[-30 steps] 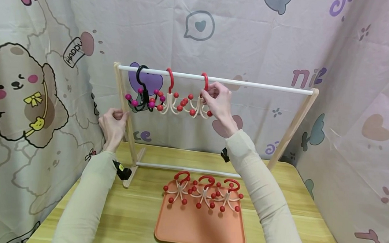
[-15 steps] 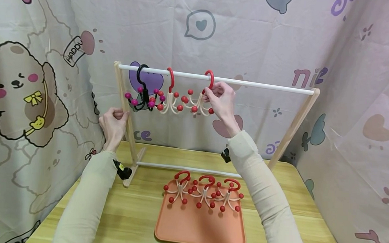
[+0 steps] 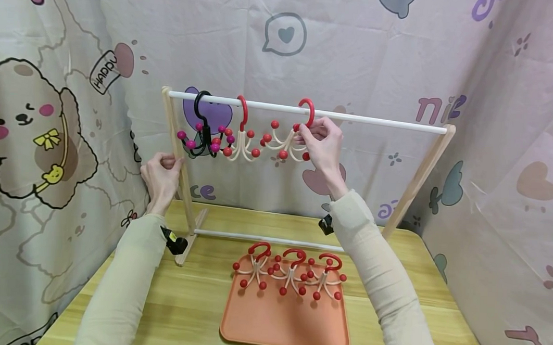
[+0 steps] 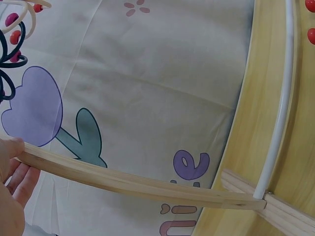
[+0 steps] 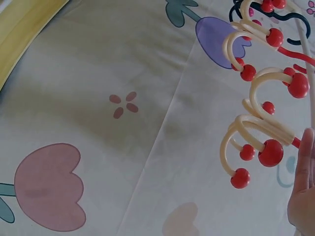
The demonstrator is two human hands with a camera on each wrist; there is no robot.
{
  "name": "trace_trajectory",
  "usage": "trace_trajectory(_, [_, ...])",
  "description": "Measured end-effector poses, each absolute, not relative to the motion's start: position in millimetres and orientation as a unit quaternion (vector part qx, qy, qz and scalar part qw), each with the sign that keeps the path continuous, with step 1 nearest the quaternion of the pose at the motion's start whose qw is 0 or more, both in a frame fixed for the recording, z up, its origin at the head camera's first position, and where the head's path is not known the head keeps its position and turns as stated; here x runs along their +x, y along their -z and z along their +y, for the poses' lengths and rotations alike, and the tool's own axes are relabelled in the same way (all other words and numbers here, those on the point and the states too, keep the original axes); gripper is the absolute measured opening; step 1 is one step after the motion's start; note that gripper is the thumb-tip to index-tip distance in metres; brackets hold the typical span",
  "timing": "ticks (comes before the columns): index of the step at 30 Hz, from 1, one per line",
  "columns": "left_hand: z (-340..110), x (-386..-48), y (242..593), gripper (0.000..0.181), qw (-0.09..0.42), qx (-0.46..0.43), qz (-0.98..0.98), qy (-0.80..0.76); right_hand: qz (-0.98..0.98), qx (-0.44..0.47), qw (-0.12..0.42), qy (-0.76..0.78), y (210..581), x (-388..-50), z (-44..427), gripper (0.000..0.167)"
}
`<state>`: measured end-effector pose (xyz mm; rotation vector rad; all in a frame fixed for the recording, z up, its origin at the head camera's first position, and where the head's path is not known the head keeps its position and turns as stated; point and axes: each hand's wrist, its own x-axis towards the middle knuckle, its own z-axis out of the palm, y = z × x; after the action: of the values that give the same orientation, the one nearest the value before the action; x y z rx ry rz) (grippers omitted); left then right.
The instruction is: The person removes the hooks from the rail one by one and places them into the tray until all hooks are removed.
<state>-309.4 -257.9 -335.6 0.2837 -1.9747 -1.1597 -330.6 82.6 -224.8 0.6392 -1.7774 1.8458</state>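
Note:
My right hand (image 3: 324,146) pinches a cream multi-arm hook hanger (image 3: 285,140) with red ball tips. Its red hook (image 3: 311,109) leans over the rack's white top rail (image 3: 270,107). In the right wrist view, that hanger's arms (image 5: 268,124) fan out beside the fingers (image 5: 304,162). My left hand (image 3: 160,179) grips the rack's wooden left post (image 3: 184,188), also plain in the left wrist view. On the rail to the left hang another cream-and-red hanger (image 3: 242,139) and a black hanger (image 3: 206,135) with magenta balls.
An orange tray (image 3: 284,324) lies on the wooden table (image 3: 180,303) in front of the rack. Three more cream-and-red hangers (image 3: 291,275) lie along its back edge. A white lower bar (image 3: 268,240) and a slanted right post (image 3: 417,182) complete the frame. Patterned cloth (image 3: 348,51) surrounds the table.
My right hand has shifted the held hanger to the right along the rail, and the hanger has tilted more. My left hand stays on the post.

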Motion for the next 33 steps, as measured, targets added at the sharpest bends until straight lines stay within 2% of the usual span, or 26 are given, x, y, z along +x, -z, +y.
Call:
trace_trajectory(17, [-257.7,-308.6,335.2,0.028,0.403,0.113,-0.782,0.462,-0.645,0.232,0.284,-0.670,254.9,-307.8,109.9,0.011])
trace_trajectory(27, [-258.5,-308.5,336.3,0.028,0.406,0.109,-0.780,0.463,-0.647,0.234,0.222,-0.691,286.2,-286.2,119.4,0.007])
trace_trajectory(33, [-258.4,-308.7,336.3,0.028,0.406,0.113,-0.782,0.460,-0.640,0.256,0.203,-0.695,309.4,-274.5,119.4,0.009])
